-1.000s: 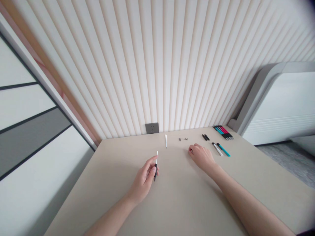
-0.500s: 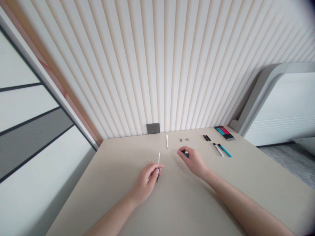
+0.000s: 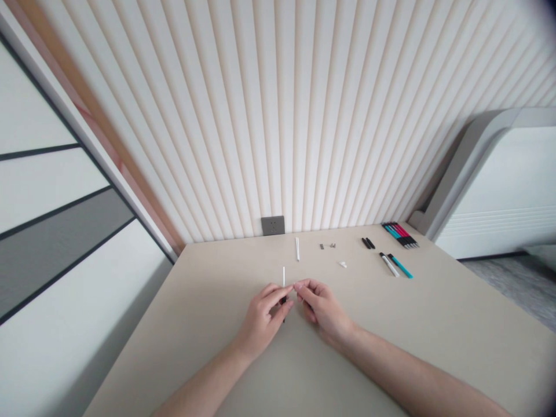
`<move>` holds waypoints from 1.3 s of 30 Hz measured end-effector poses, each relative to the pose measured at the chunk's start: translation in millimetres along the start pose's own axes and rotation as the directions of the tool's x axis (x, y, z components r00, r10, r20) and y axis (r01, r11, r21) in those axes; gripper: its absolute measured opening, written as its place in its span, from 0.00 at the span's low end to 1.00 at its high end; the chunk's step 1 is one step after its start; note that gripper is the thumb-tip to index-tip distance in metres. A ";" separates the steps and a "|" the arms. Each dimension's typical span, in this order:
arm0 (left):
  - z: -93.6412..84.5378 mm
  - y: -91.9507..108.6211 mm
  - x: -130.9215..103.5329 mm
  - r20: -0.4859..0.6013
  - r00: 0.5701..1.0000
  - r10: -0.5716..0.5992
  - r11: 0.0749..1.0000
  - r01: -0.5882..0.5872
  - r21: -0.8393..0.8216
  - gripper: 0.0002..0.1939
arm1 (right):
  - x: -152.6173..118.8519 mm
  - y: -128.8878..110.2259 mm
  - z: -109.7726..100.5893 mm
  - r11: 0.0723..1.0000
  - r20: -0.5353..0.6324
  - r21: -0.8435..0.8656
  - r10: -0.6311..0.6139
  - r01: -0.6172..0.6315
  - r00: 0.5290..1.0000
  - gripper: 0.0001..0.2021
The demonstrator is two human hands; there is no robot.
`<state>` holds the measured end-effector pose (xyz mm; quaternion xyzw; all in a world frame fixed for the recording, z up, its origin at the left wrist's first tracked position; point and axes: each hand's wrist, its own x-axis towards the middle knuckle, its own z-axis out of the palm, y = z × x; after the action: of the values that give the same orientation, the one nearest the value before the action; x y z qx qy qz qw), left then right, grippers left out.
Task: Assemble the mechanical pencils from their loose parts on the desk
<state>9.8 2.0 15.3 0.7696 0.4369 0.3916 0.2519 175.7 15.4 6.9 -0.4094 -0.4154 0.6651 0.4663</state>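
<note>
My left hand [image 3: 263, 315] is closed around a black pen grip [image 3: 284, 301], with a thin white refill [image 3: 284, 276] standing up out of it. The grip's dark tip shows below my fingers. Close beside it, my right hand [image 3: 320, 304] is pinched, its fingertips meeting my left index finger. Something tiny and pale seems to be between those fingertips, too small to name. Small white pieces [image 3: 343, 264] lie beyond my right hand. Two white refills [image 3: 297, 249] lie side by side farther back.
Small metal parts [image 3: 332, 245] and black grips [image 3: 368, 243] lie toward the wall. At the right are a white pen barrel [image 3: 390, 265], a teal pen barrel [image 3: 400, 266] and a row of several pens [image 3: 400, 235]. A wall socket [image 3: 273, 225] sits behind the table's back edge.
My right hand has moved left and toward me, up to my left hand. The small white pieces now show where it was. The teal thing under its fingers is out of sight.
</note>
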 end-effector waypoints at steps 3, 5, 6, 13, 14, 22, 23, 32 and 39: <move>2.0 -1.3 -0.6 -0.020 1.000 0.011 1.000 -0.011 0.004 0.15 | -1.7 0.5 2.0 1.000 0.001 0.021 -0.007 0.007 1.000 0.20; 3.1 -2.2 -1.2 -0.034 0.999 0.011 1.000 -0.011 0.007 0.14 | -3.0 0.9 2.8 0.999 0.005 0.032 -0.003 0.003 1.000 0.20; 3.4 -2.6 -1.5 -0.041 0.999 0.012 1.000 -0.011 0.013 0.14 | -3.6 1.3 3.0 1.000 0.005 0.031 -0.004 0.004 1.000 0.21; 4.0 -5.6 -3.2 -0.052 0.997 0.062 0.994 -0.057 0.095 0.11 | -7.2 5.0 3.7 0.995 0.005 -0.098 0.000 0.001 1.000 0.22; 4.1 -5.8 -3.3 -0.052 0.996 0.069 0.992 -0.063 0.107 0.11 | -7.9 5.3 3.9 0.994 0.009 -0.105 0.004 -0.003 1.000 0.22; 1.8 -1.4 -3.4 -0.074 0.994 0.086 0.988 -0.076 0.132 0.12 | -11.0 3.4 4.3 0.985 0.062 -0.166 -0.037 0.047 0.997 0.23; 1.5 -1.3 -3.4 -0.086 0.992 0.089 0.990 -0.079 0.120 0.11 | -10.9 2.5 3.8 0.982 0.074 -0.181 -0.039 0.052 0.996 0.24; 1.4 -2.8 -2.8 -0.137 0.985 0.102 0.994 -0.096 0.056 0.08 | 2.4 -11.3 -12.9 0.970 -0.155 -0.242 -0.062 0.023 0.986 0.27; 1.4 -3.4 -3.7 -0.128 0.988 0.084 0.996 -0.078 0.051 0.07 | 9.9 -16.3 -22.1 0.978 -0.192 -0.165 -0.161 0.130 0.968 0.24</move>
<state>8.2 0.4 10.7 0.7654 0.4294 0.4406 0.1890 198.7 32.3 13.5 -0.4780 -0.4437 0.5500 0.5217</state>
